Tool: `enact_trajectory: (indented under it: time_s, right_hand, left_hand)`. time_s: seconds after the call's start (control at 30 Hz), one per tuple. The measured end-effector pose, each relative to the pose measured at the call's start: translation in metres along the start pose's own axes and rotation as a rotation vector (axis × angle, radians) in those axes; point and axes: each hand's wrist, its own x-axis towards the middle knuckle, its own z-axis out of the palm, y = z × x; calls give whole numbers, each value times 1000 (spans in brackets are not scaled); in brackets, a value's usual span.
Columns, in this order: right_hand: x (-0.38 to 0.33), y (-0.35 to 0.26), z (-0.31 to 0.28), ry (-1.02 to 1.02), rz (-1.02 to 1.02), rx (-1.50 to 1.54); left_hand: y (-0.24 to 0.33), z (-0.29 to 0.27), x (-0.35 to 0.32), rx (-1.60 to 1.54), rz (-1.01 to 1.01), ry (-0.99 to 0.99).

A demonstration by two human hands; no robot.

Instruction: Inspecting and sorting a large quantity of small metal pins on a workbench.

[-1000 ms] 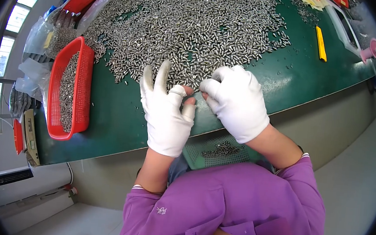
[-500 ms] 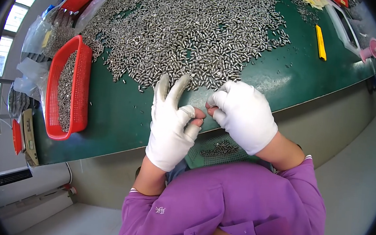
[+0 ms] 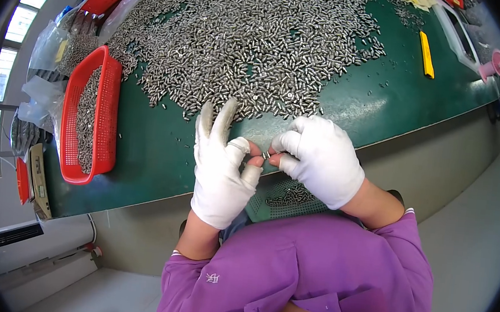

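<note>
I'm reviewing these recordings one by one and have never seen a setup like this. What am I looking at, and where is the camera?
There is no robot here: these are a person's own hands, the left and the right, in white gloves with bare thumb and forefinger tips. The wide fisheye camera sits on the person's head, looking down, so straight edges bend.

On the green table lies a large spread of small metal parts. To the left stands a red basket with more inside; a green basket below the near edge holds some too.

The left thumb and forefinger pinch a tiny metal piece. The right fingertips meet it, but whether they also grip is too small to tell.
</note>
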Motion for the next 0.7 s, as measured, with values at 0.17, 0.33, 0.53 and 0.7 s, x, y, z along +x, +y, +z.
enact_trajectory:
  time_s: [0.17,0.33,0.53,0.7]
  right_hand:
    - [1,-1,1,13,-19,10]
    - [3,-6,7,90,-12,-11]
    - [6,-7,12,67,-41,-2]
    - [6,-6,15,105,-80,3]
  left_hand:
    - [-2,1,-3,0,2,25]
    - [-2,2,-3,14,-3,50]
    - [-4,1,-5,21,-10,46]
    - [-5,-2,-9,33,-6,38]
